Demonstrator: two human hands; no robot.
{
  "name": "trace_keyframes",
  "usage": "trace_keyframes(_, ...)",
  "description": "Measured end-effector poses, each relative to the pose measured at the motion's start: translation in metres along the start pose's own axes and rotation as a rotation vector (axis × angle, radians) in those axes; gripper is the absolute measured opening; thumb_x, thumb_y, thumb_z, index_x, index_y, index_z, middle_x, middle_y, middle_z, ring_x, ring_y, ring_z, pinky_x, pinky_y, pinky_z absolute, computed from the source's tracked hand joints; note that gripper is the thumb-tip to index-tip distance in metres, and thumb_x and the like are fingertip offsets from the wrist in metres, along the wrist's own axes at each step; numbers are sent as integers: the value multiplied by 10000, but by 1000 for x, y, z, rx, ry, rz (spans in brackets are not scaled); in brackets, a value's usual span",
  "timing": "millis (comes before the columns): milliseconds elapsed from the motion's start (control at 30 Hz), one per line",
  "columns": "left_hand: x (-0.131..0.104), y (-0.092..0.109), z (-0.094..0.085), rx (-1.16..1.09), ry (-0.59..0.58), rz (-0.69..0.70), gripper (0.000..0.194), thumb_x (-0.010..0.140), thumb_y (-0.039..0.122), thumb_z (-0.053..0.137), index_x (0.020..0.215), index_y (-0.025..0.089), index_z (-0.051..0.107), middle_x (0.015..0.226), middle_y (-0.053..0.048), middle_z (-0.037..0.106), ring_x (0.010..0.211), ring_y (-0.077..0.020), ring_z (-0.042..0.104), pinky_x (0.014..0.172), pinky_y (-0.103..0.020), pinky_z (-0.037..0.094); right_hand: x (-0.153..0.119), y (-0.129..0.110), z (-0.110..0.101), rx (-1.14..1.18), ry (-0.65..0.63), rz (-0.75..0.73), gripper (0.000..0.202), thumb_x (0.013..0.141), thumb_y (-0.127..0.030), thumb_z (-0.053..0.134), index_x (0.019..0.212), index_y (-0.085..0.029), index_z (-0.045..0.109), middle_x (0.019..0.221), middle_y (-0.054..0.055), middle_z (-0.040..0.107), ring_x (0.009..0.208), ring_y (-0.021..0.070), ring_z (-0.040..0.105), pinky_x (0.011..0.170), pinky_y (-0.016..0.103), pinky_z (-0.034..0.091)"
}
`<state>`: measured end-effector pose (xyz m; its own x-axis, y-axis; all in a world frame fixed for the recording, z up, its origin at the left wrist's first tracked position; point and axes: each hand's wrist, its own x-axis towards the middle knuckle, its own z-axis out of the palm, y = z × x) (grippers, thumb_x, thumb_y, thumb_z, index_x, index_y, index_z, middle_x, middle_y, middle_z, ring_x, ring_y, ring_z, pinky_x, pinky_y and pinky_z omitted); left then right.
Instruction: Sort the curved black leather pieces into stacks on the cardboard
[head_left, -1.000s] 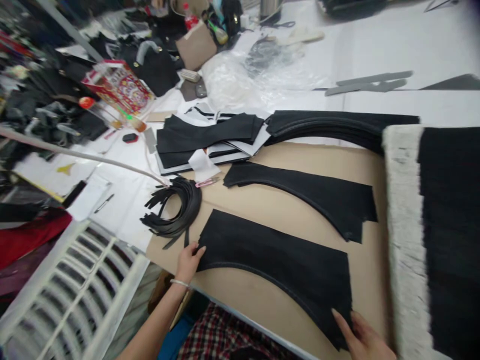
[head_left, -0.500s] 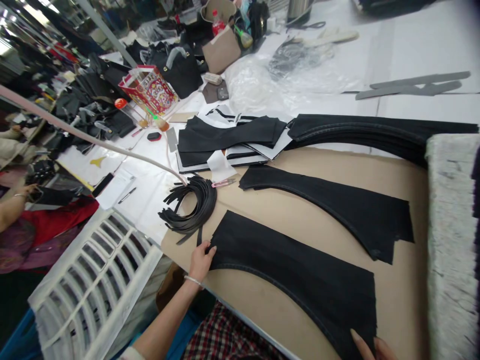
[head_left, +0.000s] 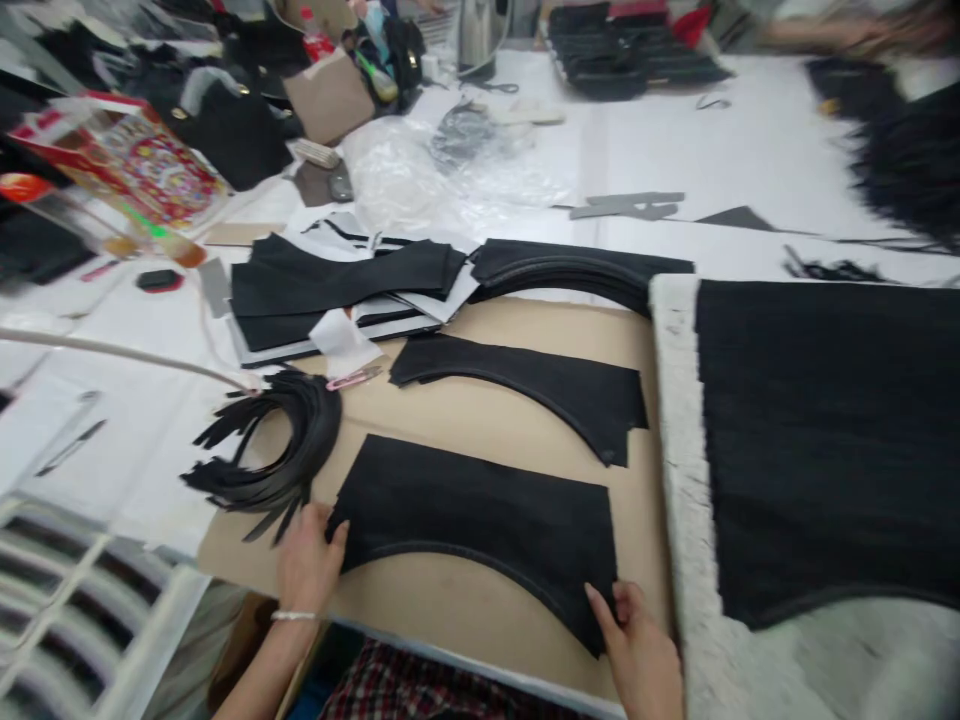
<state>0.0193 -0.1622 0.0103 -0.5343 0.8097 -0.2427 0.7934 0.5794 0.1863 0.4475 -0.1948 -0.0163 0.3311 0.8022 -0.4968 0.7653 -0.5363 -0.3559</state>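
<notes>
A black curved panel (head_left: 480, 510) lies on the brown board (head_left: 420, 600) in front of me. My left hand (head_left: 311, 560), with a bracelet at the wrist, pinches its left end. At its lower right corner, my right hand (head_left: 637, 640) has the edge between thumb and fingers. Behind it lies another black curved piece (head_left: 525, 380). A coil of black strips (head_left: 300, 430) sits beyond my left hand, with pink-handled snips (head_left: 354, 378) close by.
Stacked black and white pieces (head_left: 337, 280) and curved black panels (head_left: 570, 265) lie farther back. On the right, a whitish block (head_left: 679, 450) bears a large black sheet (head_left: 825, 440). A white slatted rack (head_left: 82, 600) stands lower left. Another person's hands (head_left: 840, 35) show top right.
The view has swung right, bringing the black sheet and my whole right hand into sight. Both hands remain at the ends of the same panel.
</notes>
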Motion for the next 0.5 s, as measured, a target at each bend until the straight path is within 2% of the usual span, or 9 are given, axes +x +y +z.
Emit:
trace_keyframes(33, 1, 2, -1, 95, 52, 22, 405, 818, 450, 404, 1046, 141, 534, 972, -155, 591, 945, -315, 556, 809, -401, 417, -3, -5, -1, -8, 31, 17, 511, 807, -679, 373, 972, -224, 538, 802, 69, 658, 634, 247, 634, 566, 345, 470)
trace_keyframes(100, 6, 6, -1, 163, 112, 52, 490, 836, 486, 347, 1134, 130, 504, 1031, -170, 578, 989, -333, 542, 829, -421, 422, -6, -12, -2, -5, 165, -25, 518, 827, -661, 359, 1003, -201, 522, 898, 100, 628, 780, 268, 629, 670, 373, 484)
trace_keyframes(200, 16, 13, 1, 95, 94, 77, 524, 829, 524, 354, 1155, 134, 480, 1059, -162, 591, 1006, -330, 548, 855, -431, 430, -5, -16, -5, -6, 342, -109, 554, 855, -628, 353, 1091, -151, 509, 1033, 153, 567, 1000, 309, 548, 859, 432, 439)
trace_keyframes(367, 35, 17, 8, 69, -11, 73, 508, 745, 528, 488, 1068, 136, 490, 992, -173, 636, 1001, -361, 567, 869, -461, 433, 8, -26, -8, -68, 357, -153, 483, 903, -500, 389, 1207, -131, 449, 1121, 163, 562, 1030, 308, 518, 868, 420, 413)
trace_keyframes(500, 51, 15, 7, -15, -136, -70, 545, 635, 527, 609, 1019, 151, 521, 960, -179, 666, 893, -376, 623, 755, -459, 468, 21, -38, -10, -168, 362, -107, 372, 898, -428, 438, 1145, -153, 474, 1052, 140, 597, 935, 298, 556, 765, 384, 421)
